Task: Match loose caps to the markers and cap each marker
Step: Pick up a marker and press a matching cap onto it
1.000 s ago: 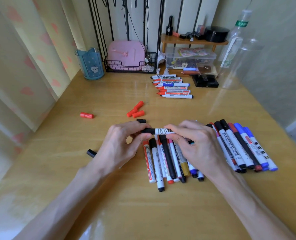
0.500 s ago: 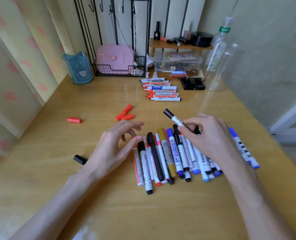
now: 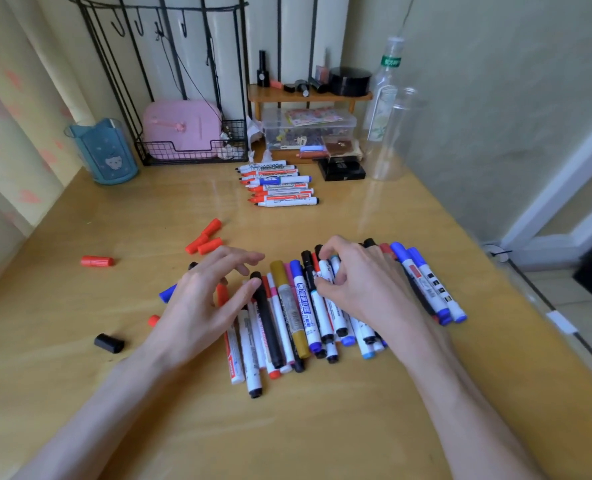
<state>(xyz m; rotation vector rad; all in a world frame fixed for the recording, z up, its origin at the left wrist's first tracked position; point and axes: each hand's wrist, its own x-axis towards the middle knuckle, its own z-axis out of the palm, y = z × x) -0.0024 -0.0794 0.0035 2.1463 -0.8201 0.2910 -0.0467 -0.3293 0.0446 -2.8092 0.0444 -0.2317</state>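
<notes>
Your right hand [image 3: 360, 289] pinches a white-barrelled marker [image 3: 326, 271] in the pile [image 3: 287, 317] at the middle of the desk [image 3: 322, 427], while your left hand [image 3: 204, 303], fingers spread and empty, is nearer the loose red caps [image 3: 204, 237] just beyond it, short of the uncapped markers [image 3: 280, 185] lying crosswise by the far edge.

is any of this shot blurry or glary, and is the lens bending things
Head view: wide-angle bend, the black wire rack bows and the table edges splay; soft pale reflections on the glossy top around the far marker row; the right edge by the floor smears; the left hand, the right hand and the marker it pinches are fairly sharp.
</notes>
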